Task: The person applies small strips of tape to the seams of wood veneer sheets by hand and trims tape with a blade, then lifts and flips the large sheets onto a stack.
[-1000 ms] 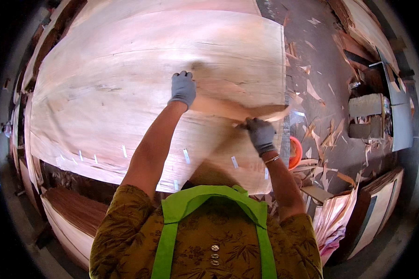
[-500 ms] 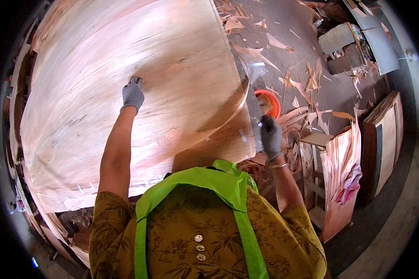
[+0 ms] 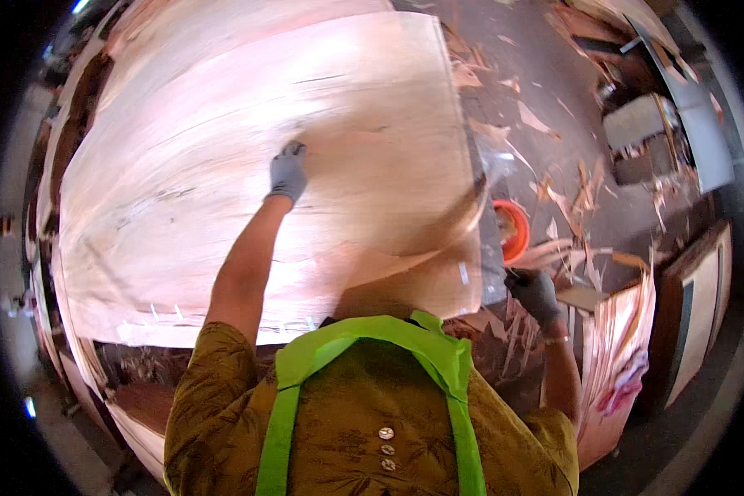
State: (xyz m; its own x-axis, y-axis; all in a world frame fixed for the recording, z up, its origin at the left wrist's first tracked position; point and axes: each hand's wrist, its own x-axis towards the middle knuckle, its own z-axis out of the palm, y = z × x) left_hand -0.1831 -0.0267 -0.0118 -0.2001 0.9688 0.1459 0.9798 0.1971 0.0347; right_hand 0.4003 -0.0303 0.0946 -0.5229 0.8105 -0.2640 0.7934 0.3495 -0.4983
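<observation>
A large, pale wood veneer sheet [image 3: 223,240] lies spread in front of me, with faint dark streaks and small strips of tape along its near edge. My left hand [image 3: 288,172], in a grey glove, rests on the middle of it with its fingers curled; whatever they may hold is hidden. Beyond the sheet's right edge, my right hand [image 3: 536,296], also gloved, hangs just below an orange bucket [image 3: 513,234]. Its dark-tipped fingers are closed, and I cannot make out anything in them. The sheet's near right part bends in a curved shadowed line.
Torn veneer scraps [image 3: 574,194] litter the floor on the right. A stack of upright boards [image 3: 616,355] with a pink cloth [image 3: 626,382] on it stands at the near right, with another board stack [image 3: 698,310] beside it. Concrete blocks [image 3: 636,124] lie farther back.
The view has shifted, so the scene sits lower and farther right. My left hand has slid forward over the sheet. My right hand has moved slightly right, staying near the bucket.
</observation>
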